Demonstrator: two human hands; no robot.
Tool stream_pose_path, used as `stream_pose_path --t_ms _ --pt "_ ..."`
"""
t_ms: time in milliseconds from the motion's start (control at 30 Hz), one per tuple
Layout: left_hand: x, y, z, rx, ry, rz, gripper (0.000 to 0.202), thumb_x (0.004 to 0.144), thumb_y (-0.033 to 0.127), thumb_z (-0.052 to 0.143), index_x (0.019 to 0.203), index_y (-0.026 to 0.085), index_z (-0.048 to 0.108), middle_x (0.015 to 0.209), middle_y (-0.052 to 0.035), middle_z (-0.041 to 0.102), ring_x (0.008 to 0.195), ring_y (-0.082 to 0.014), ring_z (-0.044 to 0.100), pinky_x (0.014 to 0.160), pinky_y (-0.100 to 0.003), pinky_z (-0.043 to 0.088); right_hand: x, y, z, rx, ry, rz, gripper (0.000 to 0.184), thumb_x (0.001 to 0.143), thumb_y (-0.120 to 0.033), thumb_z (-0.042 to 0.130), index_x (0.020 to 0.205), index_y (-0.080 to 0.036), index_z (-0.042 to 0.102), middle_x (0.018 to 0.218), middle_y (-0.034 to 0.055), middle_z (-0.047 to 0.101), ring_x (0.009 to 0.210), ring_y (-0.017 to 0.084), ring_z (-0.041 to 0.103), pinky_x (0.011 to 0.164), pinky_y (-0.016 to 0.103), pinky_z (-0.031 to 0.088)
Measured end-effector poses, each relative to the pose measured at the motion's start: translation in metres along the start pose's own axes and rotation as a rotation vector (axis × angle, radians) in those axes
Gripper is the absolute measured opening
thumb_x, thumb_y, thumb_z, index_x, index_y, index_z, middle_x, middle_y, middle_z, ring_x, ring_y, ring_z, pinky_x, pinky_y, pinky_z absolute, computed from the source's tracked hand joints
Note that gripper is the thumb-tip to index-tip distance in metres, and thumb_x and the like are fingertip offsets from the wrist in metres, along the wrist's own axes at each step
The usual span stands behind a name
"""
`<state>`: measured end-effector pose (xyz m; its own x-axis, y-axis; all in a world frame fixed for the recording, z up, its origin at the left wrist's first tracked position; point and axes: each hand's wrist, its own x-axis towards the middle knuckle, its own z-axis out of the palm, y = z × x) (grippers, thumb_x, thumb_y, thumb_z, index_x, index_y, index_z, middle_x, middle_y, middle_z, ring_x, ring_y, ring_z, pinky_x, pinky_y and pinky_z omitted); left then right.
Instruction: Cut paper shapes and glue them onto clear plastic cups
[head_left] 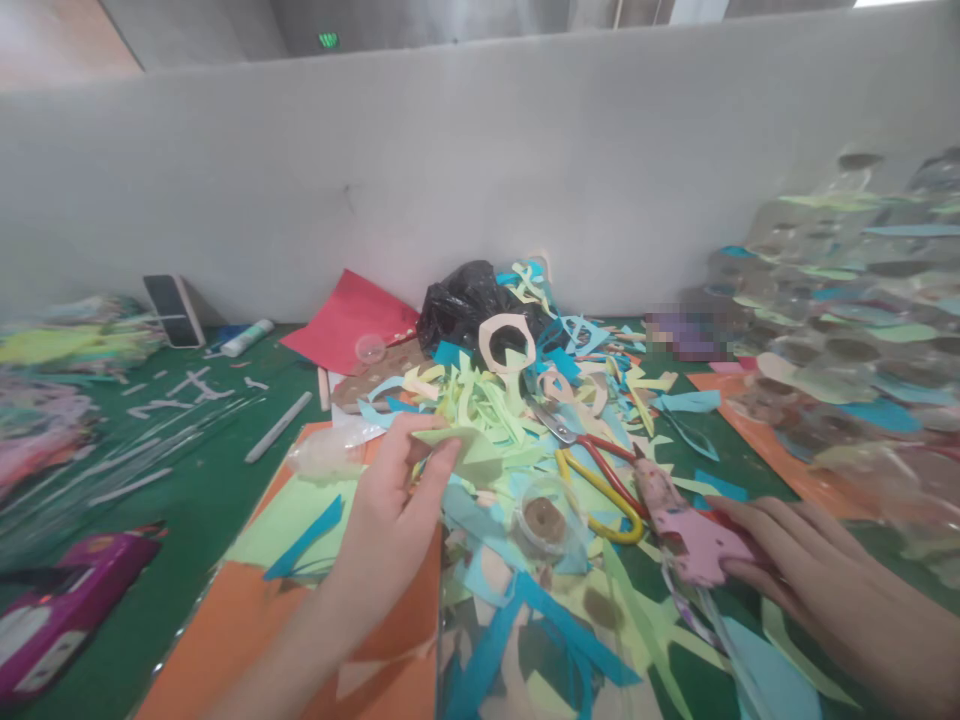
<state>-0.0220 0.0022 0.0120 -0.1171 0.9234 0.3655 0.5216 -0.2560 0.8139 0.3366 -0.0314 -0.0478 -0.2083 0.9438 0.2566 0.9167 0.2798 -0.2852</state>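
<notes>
My left hand is closed, with thumb and fingers pinching a pale green piece of paper above the scraps. At the right, my right hand is wrapped round the handle end of a pink glue gun, whose nozzle points away to the upper left. A clear stick comes out of its rear. Between my hands lie scissors with red and yellow handles, partly over cut paper. Below them sits a small clear plastic cup with something brown showing inside.
Paper scraps cover the middle. A black plastic bag and red paper lie by the wall. Orange sheets lie at left. Stacked clear plastic pieces stand at right. A purple tool lies at the left edge.
</notes>
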Motion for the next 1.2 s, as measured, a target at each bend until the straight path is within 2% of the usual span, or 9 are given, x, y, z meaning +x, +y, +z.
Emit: stream_pose_path --t_ms 100,200,400,500,633,700,867,1000,1200 --pt "0.001 0.015 -0.001 -0.051 0.025 0.028 0.014 0.093 0.037 0.055 0.092 0.024 0.057 0.069 0.0035 0.061 0.061 -0.0133 0.058 0.056 -0.024 0.047 0.011 -0.021 -0.003 -0.052 0.010 -0.098 0.039 0.092 -0.052 0.042 0.108 -0.032 0.072 0.111 0.0147 0.070 0.105 0.041 0.064 0.092 0.062 0.051" --pt "0.000 0.030 0.001 -0.079 -0.026 0.075 0.011 0.093 0.035 0.055 0.090 0.025 0.058 0.068 0.0038 0.060 0.062 -0.0127 0.058 0.055 -0.023 0.047 0.031 -0.070 -0.022 0.194 0.040 -0.100 0.040 0.093 -0.053 0.045 0.127 -0.036 0.059 0.127 0.0089 0.063 0.117 0.032 0.059 0.091 0.047 0.057" --pt "0.000 0.050 0.009 -0.098 -0.172 0.114 0.012 0.095 0.039 0.056 0.096 0.028 0.059 0.081 0.0029 0.063 0.070 -0.0121 0.060 0.055 -0.022 0.048 0.077 -0.133 -0.051 0.589 -0.060 -0.162 0.027 0.090 -0.055 0.054 0.093 -0.032 0.068 0.087 0.0000 0.070 0.080 0.020 0.069 0.068 0.032 0.060" --pt "0.003 0.054 0.014 -0.140 -0.206 0.115 0.012 0.096 0.040 0.054 0.097 0.028 0.057 0.084 0.0030 0.062 0.075 -0.0125 0.061 0.060 -0.023 0.049 0.086 -0.133 -0.056 0.644 -0.067 -0.190 0.028 0.095 -0.046 0.050 0.077 -0.029 0.064 0.071 -0.0020 0.063 0.074 0.018 0.067 0.069 0.030 0.058" --pt "0.007 0.057 0.021 -0.144 -0.090 0.109 0.021 0.092 0.040 0.061 0.106 0.028 0.051 0.095 0.0011 0.059 0.090 -0.0141 0.059 0.079 -0.027 0.051 0.087 -0.130 -0.059 0.587 0.006 -0.198 0.030 0.094 -0.044 0.051 0.070 -0.027 0.058 0.065 -0.0017 0.057 0.073 0.019 0.064 0.067 0.031 0.056" --pt "0.008 0.059 0.024 -0.150 -0.067 0.079 0.029 0.089 0.042 0.064 0.109 0.028 0.048 0.095 0.0005 0.057 0.087 -0.0145 0.057 0.076 -0.027 0.051 0.087 -0.128 -0.059 0.544 0.058 -0.227 0.031 0.095 -0.043 0.053 0.068 -0.026 0.054 0.063 -0.0023 0.055 0.071 0.018 0.062 0.067 0.032 0.055" --pt "0.008 0.071 0.029 -0.267 -0.279 -0.065 0.041 0.086 0.048 0.065 0.115 0.027 0.045 0.100 -0.0022 0.058 0.090 -0.0172 0.060 0.070 -0.027 0.049 0.084 -0.124 -0.053 0.508 0.115 -0.337 0.034 0.099 -0.040 0.049 0.070 -0.025 0.052 0.064 -0.0024 0.051 0.073 0.016 0.058 0.071 0.030 0.053" --pt "0.013 0.079 0.028 -0.298 -0.368 -0.215 0.028 0.088 0.044 0.062 0.106 0.027 0.049 0.082 0.0030 0.055 0.070 -0.0121 0.056 0.058 -0.023 0.045 0.085 -0.120 -0.050 0.552 0.114 -0.369 0.030 0.098 -0.040 0.053 0.072 -0.025 0.054 0.067 -0.0027 0.052 0.076 0.016 0.059 0.072 0.029 0.053" --pt "0.019 0.072 0.018 -0.317 -0.378 -0.283 0.020 0.089 0.035 0.058 0.107 0.027 0.055 0.095 0.0005 0.059 0.082 -0.0132 0.056 0.067 -0.023 0.047 0.090 -0.120 -0.056 0.673 -0.019 -0.161 0.031 0.096 -0.046 0.051 0.072 -0.025 0.055 0.063 -0.0024 0.053 0.064 0.016 0.057 0.053 0.025 0.048"
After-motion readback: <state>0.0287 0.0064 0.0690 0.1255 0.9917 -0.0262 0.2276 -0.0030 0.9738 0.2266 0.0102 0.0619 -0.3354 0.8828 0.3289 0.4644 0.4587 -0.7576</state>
